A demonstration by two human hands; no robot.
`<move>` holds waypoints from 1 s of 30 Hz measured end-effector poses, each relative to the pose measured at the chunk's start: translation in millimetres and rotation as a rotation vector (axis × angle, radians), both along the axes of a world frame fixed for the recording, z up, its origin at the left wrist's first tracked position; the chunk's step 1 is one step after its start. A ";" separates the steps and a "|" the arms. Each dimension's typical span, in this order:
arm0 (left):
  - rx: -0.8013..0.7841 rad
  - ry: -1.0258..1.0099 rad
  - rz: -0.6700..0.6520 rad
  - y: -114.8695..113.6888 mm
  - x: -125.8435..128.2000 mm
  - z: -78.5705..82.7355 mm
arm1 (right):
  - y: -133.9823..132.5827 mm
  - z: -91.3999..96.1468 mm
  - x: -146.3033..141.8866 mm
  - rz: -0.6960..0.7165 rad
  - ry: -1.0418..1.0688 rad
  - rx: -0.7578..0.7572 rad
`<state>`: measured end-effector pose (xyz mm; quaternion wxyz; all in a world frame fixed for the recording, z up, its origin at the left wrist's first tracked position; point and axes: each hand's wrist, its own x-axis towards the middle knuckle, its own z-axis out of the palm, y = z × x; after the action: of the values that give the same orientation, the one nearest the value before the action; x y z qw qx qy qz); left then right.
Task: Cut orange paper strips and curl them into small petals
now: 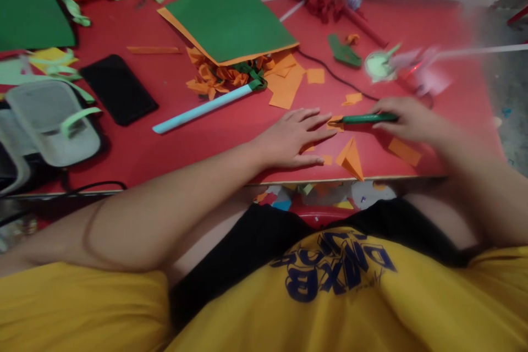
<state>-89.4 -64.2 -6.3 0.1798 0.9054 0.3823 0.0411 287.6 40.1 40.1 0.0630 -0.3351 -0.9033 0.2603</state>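
Observation:
My left hand point(295, 137) lies flat on the red table point(173, 137), fingers stretched out over small orange paper scraps. Its fingertips reach a small orange piece point(336, 124) that the tip of a green pen point(365, 119) touches. My right hand point(408, 120) is closed round the back end of that pen, which lies nearly level and points left. A folded orange paper triangle point(350, 159) rests just in front of both hands, near the table's front edge.
A green sheet on an orange sheet point(229, 16) lies at the back, with an orange paper flower on a light blue stick point(202, 110) below it. A black phone point(119, 89) and a grey pouch point(51, 118) sit at the left. A black cable point(330, 74) crosses the middle.

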 end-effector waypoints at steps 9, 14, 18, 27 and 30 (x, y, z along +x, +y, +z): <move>0.001 -0.032 0.002 2.1 -2.3 -5.1 | -12.6 17.2 -15.1 -0.107 -0.168 -0.068; 0.003 -0.026 0.002 1.4 -1.4 -2.7 | -12.1 17.1 -14.9 -0.104 -0.171 -0.081; 0.006 -0.011 0.003 2.2 -1.1 0.2 | -11.6 16.8 -14.8 -0.086 -0.177 -0.068; 0.003 0.013 -0.001 3.1 -1.0 2.6 | -10.7 21.7 -13.2 -0.111 -0.234 -0.050; -0.016 0.026 0.006 3.0 -1.4 3.3 | -9.8 30.0 -3.0 -0.104 -0.241 -0.045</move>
<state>-90.8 -61.2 -3.0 0.1820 0.9032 0.3879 0.0268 284.6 30.3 70.1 -0.0403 -0.4115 -0.8797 0.2349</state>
